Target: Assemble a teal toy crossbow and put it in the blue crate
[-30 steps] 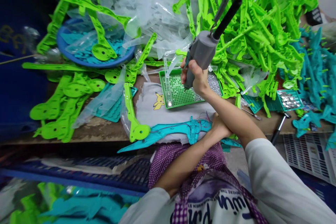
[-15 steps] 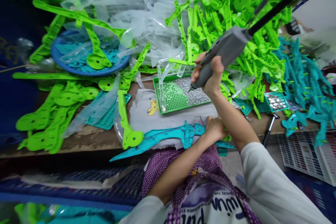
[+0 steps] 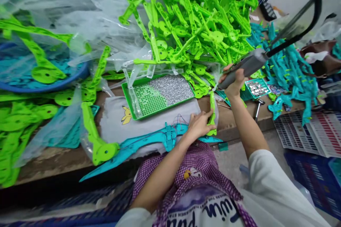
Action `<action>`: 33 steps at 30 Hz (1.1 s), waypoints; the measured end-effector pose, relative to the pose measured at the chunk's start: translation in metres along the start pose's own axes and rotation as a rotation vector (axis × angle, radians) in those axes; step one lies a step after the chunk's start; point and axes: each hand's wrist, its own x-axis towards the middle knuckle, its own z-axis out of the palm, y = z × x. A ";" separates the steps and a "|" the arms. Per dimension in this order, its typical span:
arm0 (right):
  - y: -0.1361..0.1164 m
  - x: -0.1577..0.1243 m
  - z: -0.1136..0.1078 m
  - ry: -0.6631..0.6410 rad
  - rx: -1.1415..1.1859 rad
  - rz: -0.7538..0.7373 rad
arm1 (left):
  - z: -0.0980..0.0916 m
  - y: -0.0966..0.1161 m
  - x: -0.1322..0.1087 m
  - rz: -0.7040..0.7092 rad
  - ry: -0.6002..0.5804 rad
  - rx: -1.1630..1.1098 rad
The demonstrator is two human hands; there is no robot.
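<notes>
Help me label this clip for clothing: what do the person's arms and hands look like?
The left hand and right hand are bare, with no gloves, rings or watch visible. The white left sleeve and right sleeve end near the elbows, leaving forearms uncovered.

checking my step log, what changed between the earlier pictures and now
The right hand carried the grey screwdriver off the green screw tray, rightward past its edge. The left hand left the wired middle of the teal part and now touches a green strip just right of it. The teal part, grey cloth and tray stayed put.
</notes>
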 end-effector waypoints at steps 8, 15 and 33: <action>0.009 0.001 -0.002 0.008 0.081 -0.065 | -0.003 0.004 0.001 -0.033 -0.006 0.012; 0.012 0.005 0.001 -0.068 -0.044 0.022 | 0.000 0.001 0.001 -0.025 0.011 -0.016; 0.022 0.004 0.006 -0.174 0.045 0.080 | 0.002 0.003 0.001 -0.039 0.001 0.000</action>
